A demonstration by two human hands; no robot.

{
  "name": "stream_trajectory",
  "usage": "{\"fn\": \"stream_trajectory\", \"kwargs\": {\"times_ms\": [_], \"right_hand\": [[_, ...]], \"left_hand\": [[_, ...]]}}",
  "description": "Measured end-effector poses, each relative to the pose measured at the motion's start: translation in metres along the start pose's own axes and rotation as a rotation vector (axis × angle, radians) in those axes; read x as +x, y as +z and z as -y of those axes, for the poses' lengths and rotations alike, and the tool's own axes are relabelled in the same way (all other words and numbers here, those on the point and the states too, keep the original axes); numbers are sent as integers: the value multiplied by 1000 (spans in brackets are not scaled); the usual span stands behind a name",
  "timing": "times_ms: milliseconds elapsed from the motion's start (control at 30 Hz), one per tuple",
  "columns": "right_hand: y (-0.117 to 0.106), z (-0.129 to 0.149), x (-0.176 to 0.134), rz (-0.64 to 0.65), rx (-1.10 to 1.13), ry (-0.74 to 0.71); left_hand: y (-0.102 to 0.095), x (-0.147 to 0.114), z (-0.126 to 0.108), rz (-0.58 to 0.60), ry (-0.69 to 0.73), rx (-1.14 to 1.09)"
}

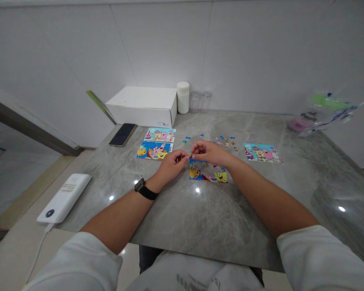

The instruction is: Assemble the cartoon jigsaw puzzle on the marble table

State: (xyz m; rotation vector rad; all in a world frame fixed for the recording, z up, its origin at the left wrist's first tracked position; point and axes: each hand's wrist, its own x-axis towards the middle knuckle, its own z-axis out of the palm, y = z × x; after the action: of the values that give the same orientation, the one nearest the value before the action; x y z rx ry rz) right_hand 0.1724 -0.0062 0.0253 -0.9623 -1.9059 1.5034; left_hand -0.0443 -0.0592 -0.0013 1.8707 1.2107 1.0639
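Both hands are pinched up close, fingertips nearly touching; the left hand [173, 163] has thumb and index finger together, the right hand [210, 151] is doing the same from the other side, and a tiny yellowish piece [190, 156] is caught where the two pinches meet; it's too small to tell which hand has more of it.

The half-built puzzle [221, 176] lies flat right under and just near of the right hand, its far-left corner by the fingertips; the near edge is joined up, the middle is bare table, and the hand hides some of the far side; loose pieces [227, 144] are scattered just beyond.

It's all on a grey marbled table [230, 218]; picture cards [159, 150] to the left, another card [262, 153] to the right; phone [123, 134], white box [142, 101], white bottle [183, 98] and two clear glasses [200, 102] run along the far left to middle; plastic bag [318, 115] far right, white power bank [65, 198] near left, pale panelled wall [245, 52] behind.
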Motion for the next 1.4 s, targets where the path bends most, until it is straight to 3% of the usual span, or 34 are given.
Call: {"fn": "stream_trajectory", "kwargs": {"times_ms": [167,367,600,867,1400], "right_hand": [[1,0,-4,97,-99,48],[1,8,-7,67,-260,2],[0,5,-5,93,-181,46],[-3,7,-5,36,-146,81],[-6,10,-6,-1,-242,88]], "left_hand": [[-1,-1,-1,38,-4,15],[1,-1,3,89,34,69],[1,-2,2,119,18,94],[0,-3,1,137,34,93],[1,-3,2,142,-1,74]]}}
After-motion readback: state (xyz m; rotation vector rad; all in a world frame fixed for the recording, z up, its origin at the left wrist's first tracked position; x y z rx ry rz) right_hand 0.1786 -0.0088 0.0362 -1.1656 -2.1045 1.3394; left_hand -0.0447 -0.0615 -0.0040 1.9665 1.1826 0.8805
